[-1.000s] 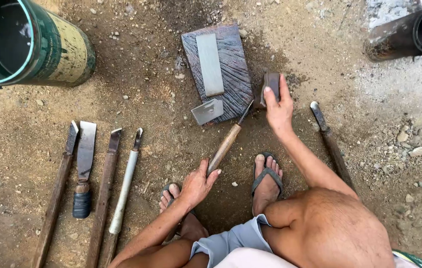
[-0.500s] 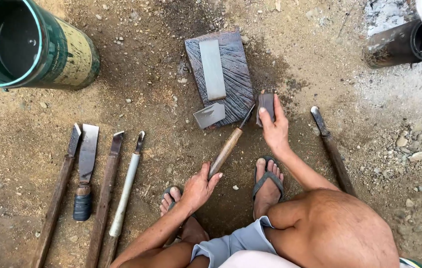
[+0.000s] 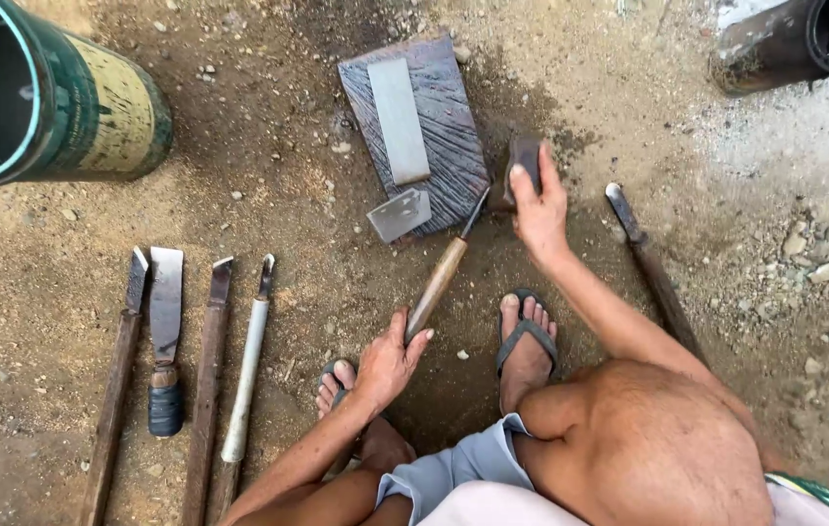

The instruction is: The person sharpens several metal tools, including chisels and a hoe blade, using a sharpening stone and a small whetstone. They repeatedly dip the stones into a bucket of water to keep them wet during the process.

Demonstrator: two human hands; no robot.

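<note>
Person squats on bare dirt ground [image 3: 317, 244], flip-flops on both feet.

Left hand [image 3: 387, 362] closed loosely on the lower end of a wooden-handled chisel [image 3: 439, 278]; thumb and fingers wrapped about the handle. The chisel lies slanted up and to the right, its thin metal tip touching the lower right edge of a dark grooved wooden board [image 3: 444, 131].

Right hand [image 3: 536, 209] gripped around a dark blocky object [image 3: 524, 156], likely a mallet head or stone, just beside the board's right edge; what it is cannot be told for certain. Hands well apart, each clamped on its own thing.

On the board: a long grey sharpening stone [image 3: 398, 119], lying lengthwise. At the board's lower left corner, a small flat metal blade [image 3: 399, 213], partly overlapping the edge.

Left of the person, four long tools [image 3: 205, 375] laid side by side on the dirt, blades pointing away. One more long tool [image 3: 650, 268] lies to the right, near the right forearm.

Green cylindrical drum [image 3: 64, 93] at upper left; dark container [image 3: 794, 44] at upper right.
</note>
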